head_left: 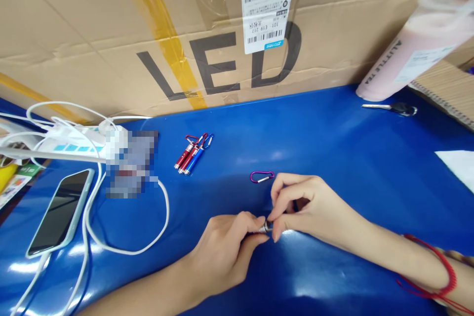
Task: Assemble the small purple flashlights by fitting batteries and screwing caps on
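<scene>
Low over the blue table, my left hand (227,247) pinches a small silver metal part with ridges (264,227) between thumb and forefinger. My right hand (301,202) closes its fingertips on the other end of the same part. Most of that piece is hidden by the fingers. Just beyond my right fingertips lies a purple carabiner clip (261,177). Farther left, two red keychain penlights (184,157) and a blue keychain penlight (194,159) lie side by side, each with a small carabiner.
A large cardboard box (111,34) stands along the back of the blue table (303,133). At left are a phone (61,215), white cables (167,207) and a power strip (74,140). A pink drink cup (403,54), a key (392,107) and white paper (457,165) are at right.
</scene>
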### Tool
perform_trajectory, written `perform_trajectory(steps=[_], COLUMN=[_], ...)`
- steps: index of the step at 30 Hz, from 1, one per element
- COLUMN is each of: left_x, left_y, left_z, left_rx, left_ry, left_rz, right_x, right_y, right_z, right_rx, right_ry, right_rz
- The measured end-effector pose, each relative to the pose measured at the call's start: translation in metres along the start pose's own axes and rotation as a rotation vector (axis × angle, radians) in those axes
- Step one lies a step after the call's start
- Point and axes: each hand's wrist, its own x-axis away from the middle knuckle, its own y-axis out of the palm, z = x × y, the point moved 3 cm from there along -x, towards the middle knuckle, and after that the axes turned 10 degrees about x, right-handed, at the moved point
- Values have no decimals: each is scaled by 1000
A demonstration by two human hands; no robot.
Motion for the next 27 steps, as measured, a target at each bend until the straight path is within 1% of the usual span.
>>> perform_trajectory(steps=[5,9,12,15,27], left_x=[-1,-1,0,0,-4], left_y=[0,-1,-1,-1,-4], left_z=[1,3,3,2,1], left_rx=[-94,-238,-311,-326,-230], left_ry=[47,146,180,183,89], left_rz=[0,58,92,100,89], right_x=[0,1,2,1,-2], right_y=[3,4,4,3,6], right_z=[3,2,0,1,11], right_rx=[-60,-76,-58,-58,-154], right_ry=[98,162,180,172,191], right_rz=[-24,-24,-8,-13,-59])
